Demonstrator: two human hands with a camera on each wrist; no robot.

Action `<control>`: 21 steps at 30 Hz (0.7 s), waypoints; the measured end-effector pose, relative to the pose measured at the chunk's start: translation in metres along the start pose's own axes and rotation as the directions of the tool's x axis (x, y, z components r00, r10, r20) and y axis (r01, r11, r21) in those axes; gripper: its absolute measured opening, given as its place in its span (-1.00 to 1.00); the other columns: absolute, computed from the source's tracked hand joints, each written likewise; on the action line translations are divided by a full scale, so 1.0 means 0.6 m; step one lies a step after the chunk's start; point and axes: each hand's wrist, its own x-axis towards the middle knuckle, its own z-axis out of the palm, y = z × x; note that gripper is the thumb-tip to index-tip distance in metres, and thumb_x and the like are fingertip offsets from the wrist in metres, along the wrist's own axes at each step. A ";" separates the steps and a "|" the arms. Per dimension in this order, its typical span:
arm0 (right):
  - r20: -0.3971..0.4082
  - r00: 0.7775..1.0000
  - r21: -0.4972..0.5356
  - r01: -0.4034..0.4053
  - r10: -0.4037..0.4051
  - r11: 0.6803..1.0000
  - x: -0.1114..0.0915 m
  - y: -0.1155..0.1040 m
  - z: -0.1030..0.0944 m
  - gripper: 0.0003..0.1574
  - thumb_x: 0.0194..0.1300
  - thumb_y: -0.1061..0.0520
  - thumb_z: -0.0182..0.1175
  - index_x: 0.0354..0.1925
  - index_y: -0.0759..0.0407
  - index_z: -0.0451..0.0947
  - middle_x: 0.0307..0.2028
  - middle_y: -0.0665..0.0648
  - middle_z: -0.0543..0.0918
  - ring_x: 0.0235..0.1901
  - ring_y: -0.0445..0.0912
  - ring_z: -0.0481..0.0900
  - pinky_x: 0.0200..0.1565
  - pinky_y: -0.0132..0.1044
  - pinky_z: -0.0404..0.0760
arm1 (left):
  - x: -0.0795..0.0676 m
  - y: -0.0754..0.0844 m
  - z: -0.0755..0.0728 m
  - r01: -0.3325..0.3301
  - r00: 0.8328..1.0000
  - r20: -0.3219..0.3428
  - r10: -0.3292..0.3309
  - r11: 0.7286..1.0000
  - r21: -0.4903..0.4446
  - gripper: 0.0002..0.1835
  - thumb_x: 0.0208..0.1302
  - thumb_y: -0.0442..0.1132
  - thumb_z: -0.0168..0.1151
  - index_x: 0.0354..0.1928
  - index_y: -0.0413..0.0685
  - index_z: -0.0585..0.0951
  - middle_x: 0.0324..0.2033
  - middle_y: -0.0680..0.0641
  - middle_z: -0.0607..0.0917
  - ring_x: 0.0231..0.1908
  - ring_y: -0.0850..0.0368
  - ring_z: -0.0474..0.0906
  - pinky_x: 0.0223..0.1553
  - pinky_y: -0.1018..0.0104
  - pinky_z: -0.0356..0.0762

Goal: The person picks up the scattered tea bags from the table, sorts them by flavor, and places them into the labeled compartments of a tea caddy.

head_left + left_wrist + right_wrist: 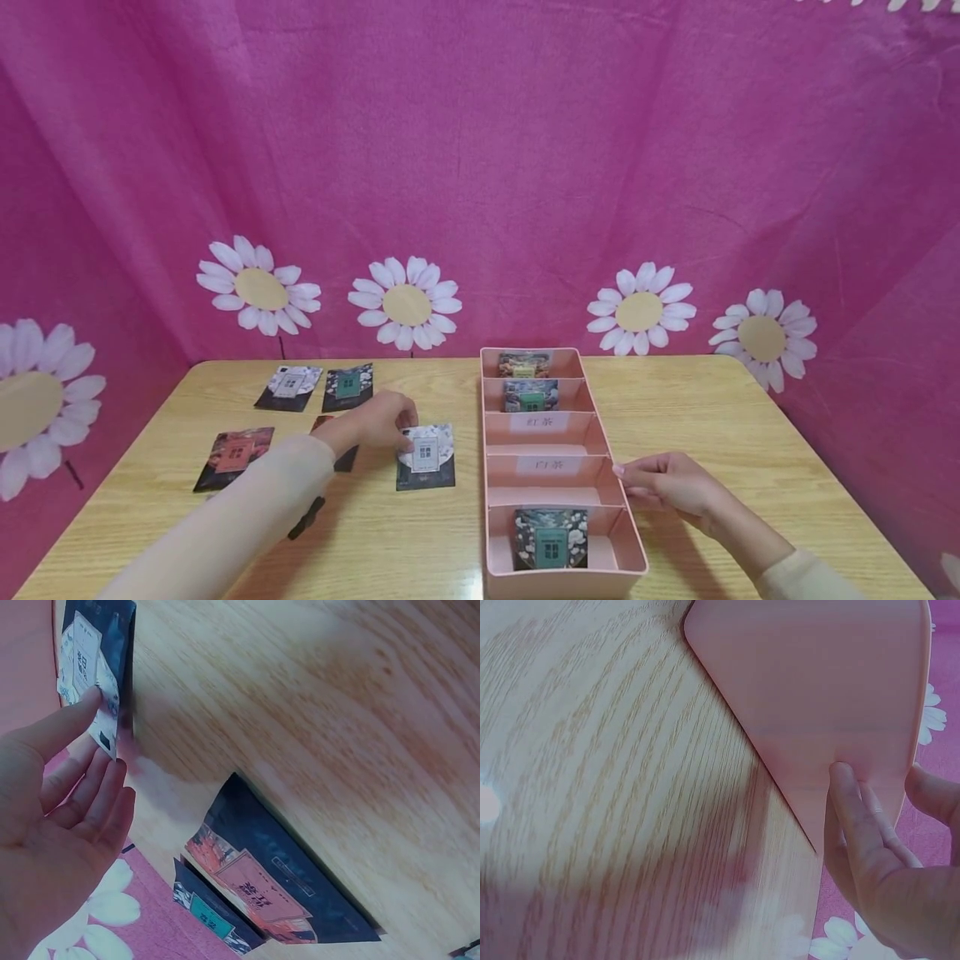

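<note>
Box [566, 585]: on the table [435, 558], our clock centre, twelve o'clock at its far end.
White packet [425, 457]: nine o'clock, apart from the box; whether it clears the table, we cannot tell.
Left hand [386, 421]: thumb and fingers pinch the packet's ten o'clock corner.
Right hand [671, 487]: three o'clock, thumb at the rim, straight fingers against the outer wall.
Loose stock: red packet [236, 458], farther out at nine o'clock.
Step in hand: picking up the white packet, we judge.
Next move: probably calls for a firm pinch and a lift over the box wall.
</note>
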 end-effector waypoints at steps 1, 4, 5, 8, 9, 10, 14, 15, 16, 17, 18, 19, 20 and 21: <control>-0.003 1.000 -0.002 -0.002 0.002 1.000 0.000 0.000 0.000 -0.32 0.36 0.06 0.15 0.06 0.72 0.37 -0.12 0.25 0.73 -0.18 -0.25 0.69 -0.07 -0.28 0.68 | -0.001 0.001 0.000 0.004 1.000 0.000 -0.004 1.000 -0.007 -0.79 -0.02 -0.30 0.48 -0.35 -0.10 0.62 -0.35 -0.02 0.65 -0.30 0.17 0.48 -0.15 0.27 0.53; -0.004 1.000 -0.004 -0.003 0.003 1.000 0.000 -0.001 -0.001 -0.32 0.35 0.07 0.15 0.06 0.73 0.36 -0.10 0.29 0.73 -0.17 -0.23 0.69 -0.07 -0.28 0.68 | -0.002 0.003 -0.001 0.014 1.000 0.001 -0.014 0.999 -0.032 -0.80 -0.01 -0.31 0.47 -0.35 -0.09 0.61 -0.36 -0.02 0.64 -0.31 0.17 0.47 -0.17 0.28 0.52; -0.004 1.000 -0.002 -0.004 0.004 1.000 0.000 -0.001 -0.001 -0.32 0.35 0.07 0.15 0.06 0.73 0.36 -0.10 0.29 0.73 -0.17 -0.23 0.69 -0.07 -0.28 0.68 | -0.003 0.004 -0.001 0.017 1.000 0.000 -0.017 0.999 -0.044 -0.80 -0.01 -0.31 0.47 -0.36 -0.09 0.61 -0.37 -0.01 0.64 -0.31 0.17 0.47 -0.18 0.28 0.52; -0.001 1.000 -0.004 -0.006 0.006 1.000 0.000 -0.002 0.000 -0.32 0.35 0.06 0.15 0.07 0.73 0.36 -0.10 0.28 0.73 -0.17 -0.24 0.69 -0.06 -0.27 0.68 | -0.003 0.004 -0.002 0.021 1.000 -0.006 -0.022 0.996 -0.085 -0.82 0.00 -0.33 0.46 -0.38 -0.08 0.61 -0.39 0.00 0.63 -0.33 0.17 0.47 -0.21 0.32 0.50; 0.000 1.000 -0.005 -0.007 0.007 1.000 0.000 -0.002 0.000 -0.31 0.35 0.06 0.16 0.07 0.73 0.36 -0.10 0.28 0.73 -0.17 -0.24 0.69 -0.06 -0.27 0.68 | -0.003 0.004 -0.002 0.025 1.000 -0.006 -0.026 0.994 -0.108 -0.83 0.00 -0.33 0.46 -0.39 -0.08 0.61 -0.40 0.00 0.63 -0.33 0.17 0.47 -0.22 0.33 0.49; 0.000 1.000 -0.007 -0.008 0.008 1.000 0.000 -0.002 0.000 -0.31 0.35 0.06 0.16 0.07 0.73 0.36 -0.10 0.27 0.73 -0.17 -0.24 0.69 -0.06 -0.27 0.68 | -0.003 0.004 -0.002 0.025 1.000 -0.006 -0.026 0.992 -0.125 -0.83 0.00 -0.34 0.45 -0.39 -0.08 0.61 -0.41 0.01 0.63 -0.34 0.18 0.47 -0.24 0.35 0.48; 0.007 1.000 -0.009 -0.005 0.005 1.000 -0.001 -0.002 0.000 -0.31 0.36 0.06 0.14 0.07 0.74 0.36 -0.10 0.28 0.72 -0.16 -0.24 0.68 -0.05 -0.26 0.67 | -0.005 0.005 -0.004 0.039 0.999 0.027 -0.034 0.975 -0.218 -0.86 0.02 -0.37 0.42 -0.37 -0.10 0.63 -0.43 -0.01 0.64 -0.37 0.18 0.48 -0.32 0.39 0.46; 0.008 1.000 -0.011 -0.004 0.004 1.000 -0.001 -0.002 0.000 -0.32 0.37 0.07 0.14 0.07 0.74 0.35 -0.09 0.29 0.72 -0.16 -0.24 0.68 -0.05 -0.25 0.67 | -0.006 0.006 -0.005 0.050 0.998 0.041 -0.041 0.968 -0.244 -0.86 0.03 -0.37 0.41 -0.36 -0.10 0.63 -0.44 -0.01 0.64 -0.37 0.18 0.48 -0.33 0.40 0.45; 0.007 1.000 -0.012 -0.004 0.005 1.000 -0.001 -0.003 0.000 -0.32 0.37 0.07 0.14 0.07 0.73 0.35 -0.09 0.30 0.72 -0.16 -0.24 0.68 -0.05 -0.25 0.67 | -0.007 0.008 -0.007 0.059 0.997 0.057 -0.046 0.963 -0.263 -0.87 0.04 -0.37 0.40 -0.35 -0.11 0.63 -0.44 -0.01 0.64 -0.38 0.18 0.48 -0.33 0.40 0.44; 0.006 1.000 -0.015 -0.005 0.005 1.000 -0.001 -0.003 0.000 -0.32 0.37 0.07 0.13 0.08 0.73 0.35 -0.08 0.31 0.71 -0.15 -0.24 0.68 -0.04 -0.26 0.67 | -0.008 0.009 -0.009 0.072 0.996 0.074 -0.053 0.956 -0.284 -0.88 0.06 -0.36 0.39 -0.34 -0.11 0.64 -0.44 -0.01 0.64 -0.38 0.18 0.47 -0.34 0.40 0.43; 0.004 1.000 -0.019 -0.006 0.006 1.000 -0.001 -0.003 0.000 -0.32 0.37 0.06 0.13 0.08 0.72 0.36 -0.08 0.32 0.71 -0.15 -0.24 0.68 -0.04 -0.26 0.67 | -0.010 0.011 -0.011 0.084 0.994 0.090 -0.059 0.949 -0.304 -0.88 0.07 -0.36 0.38 -0.34 -0.11 0.64 -0.44 -0.01 0.64 -0.38 0.18 0.47 -0.34 0.39 0.43; 0.000 1.000 -0.024 -0.007 0.007 1.000 -0.001 -0.003 0.000 -0.32 0.37 0.05 0.14 0.08 0.71 0.37 -0.07 0.32 0.71 -0.15 -0.24 0.68 -0.05 -0.27 0.67 | -0.012 0.013 -0.014 0.095 0.992 0.107 -0.064 0.944 -0.317 -0.89 0.09 -0.35 0.37 -0.33 -0.11 0.64 -0.44 -0.01 0.64 -0.38 0.18 0.47 -0.32 0.39 0.42; -0.006 1.000 -0.027 -0.010 0.010 1.000 -0.002 -0.003 0.001 -0.32 0.36 0.05 0.14 0.08 0.70 0.37 -0.08 0.31 0.71 -0.15 -0.25 0.68 -0.05 -0.28 0.67 | -0.014 0.015 -0.016 0.111 0.990 0.124 -0.074 0.937 -0.332 -0.89 0.10 -0.34 0.37 -0.32 -0.10 0.64 -0.44 0.00 0.64 -0.37 0.17 0.47 -0.30 0.39 0.41; -0.011 1.000 -0.027 -0.012 0.011 1.000 -0.002 -0.003 0.001 -0.32 0.36 0.05 0.15 0.08 0.70 0.38 -0.08 0.31 0.71 -0.16 -0.25 0.68 -0.05 -0.29 0.67 | -0.017 0.017 -0.020 0.129 0.986 0.141 -0.084 0.930 -0.344 -0.90 0.11 -0.33 0.36 -0.31 -0.10 0.65 -0.43 0.00 0.65 -0.36 0.17 0.47 -0.28 0.37 0.41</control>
